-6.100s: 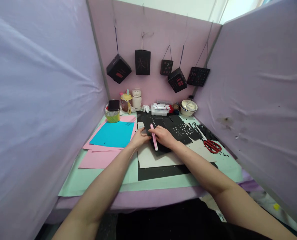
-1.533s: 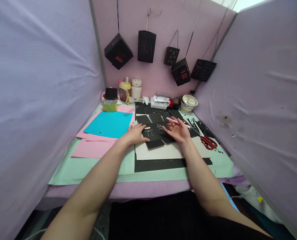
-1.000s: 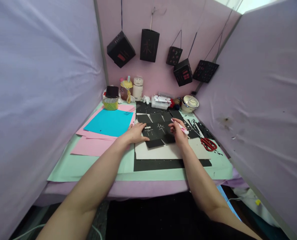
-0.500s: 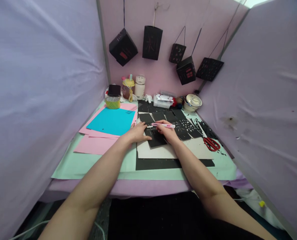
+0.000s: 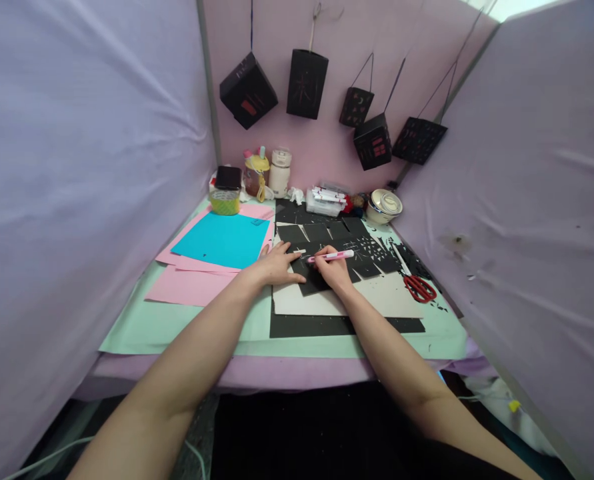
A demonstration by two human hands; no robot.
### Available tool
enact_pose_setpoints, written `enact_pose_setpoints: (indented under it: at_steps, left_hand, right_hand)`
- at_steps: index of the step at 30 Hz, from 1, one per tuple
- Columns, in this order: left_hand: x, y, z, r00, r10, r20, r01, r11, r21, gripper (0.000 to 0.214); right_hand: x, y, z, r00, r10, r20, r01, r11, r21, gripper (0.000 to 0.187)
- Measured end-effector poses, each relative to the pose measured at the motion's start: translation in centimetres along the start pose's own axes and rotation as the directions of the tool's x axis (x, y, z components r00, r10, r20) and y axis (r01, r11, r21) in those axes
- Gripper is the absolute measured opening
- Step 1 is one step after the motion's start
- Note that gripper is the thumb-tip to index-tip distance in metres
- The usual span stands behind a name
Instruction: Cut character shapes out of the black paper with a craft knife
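Note:
My left hand (image 5: 275,265) lies flat with fingers spread, its fingertips and thumb pressing on the left end of a black card sheet (image 5: 313,284) with cut-out shapes and slits. In my right hand (image 5: 334,272) is a slim pink-and-white craft knife (image 5: 344,255), held like a pen. Its tip points left onto the card, close to my left fingertips; the blade is too small to make out. Beneath the card lies a pale board (image 5: 307,305), on top of another black sheet (image 5: 317,326). Red-handled scissors (image 5: 420,289) rest to the right.
Blue paper (image 5: 221,240) on pink sheets (image 5: 187,285) lies at left. A tape tub (image 5: 225,202), cups, a pen box (image 5: 325,201) and a lidded bowl (image 5: 384,207) line the back. Several black paper lanterns (image 5: 307,83) hang above. Black scraps lie around the scissors.
My right hand and the craft knife have moved slightly right and down over the card. My left hand stays on the card. The view has shifted a little.

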State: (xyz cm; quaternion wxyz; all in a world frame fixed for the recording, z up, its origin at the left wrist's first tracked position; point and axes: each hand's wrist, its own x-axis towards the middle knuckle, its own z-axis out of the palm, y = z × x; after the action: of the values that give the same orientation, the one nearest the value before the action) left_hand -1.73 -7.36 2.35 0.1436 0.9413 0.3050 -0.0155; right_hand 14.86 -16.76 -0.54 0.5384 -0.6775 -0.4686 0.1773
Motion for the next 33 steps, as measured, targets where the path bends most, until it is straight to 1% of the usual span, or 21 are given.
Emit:
enact_pose_setpoints:
  at_steps: [3,6,21,25,29,33]
  left_hand:
    - [-0.08,-0.25,-0.12,0.999,-0.001,0.049,0.001,1.0,-0.009,0.099]
    - [-0.17,-0.44,-0.17,0.997,0.0,0.078,0.002,1.0,-0.018,0.103]
    - [-0.06,-0.46,-0.15,0.997,0.0,0.082,0.001,1.0,-0.023,0.105]
    - [-0.12,-0.48,-0.12,0.998,0.004,0.07,-0.002,1.0,-0.025,0.104]
    - [-0.28,-0.45,-0.18,0.999,0.026,0.041,-0.025,0.999,-0.035,0.104]
    - [-0.29,-0.42,-0.34,0.993,0.118,0.027,-0.117,0.992,-0.042,0.089]
  right_hand:
    - [-0.05,0.35,0.03,1.0,0.002,0.002,-0.002,1.0,-0.011,0.003]
    - [-0.07,0.44,0.07,1.0,-0.005,0.013,0.005,1.0,-0.018,0.004]
    - [-0.08,0.42,0.24,0.998,-0.053,0.043,0.055,0.997,-0.054,0.006]
    - [-0.13,0.33,0.25,0.994,-0.101,0.047,0.105,0.99,-0.096,0.008]
    - [-0.47,0.19,0.37,0.981,-0.183,0.068,0.192,0.968,-0.16,0.011]
    - [-0.91,0.05,0.57,0.966,-0.239,0.098,0.255,0.943,-0.212,0.01]
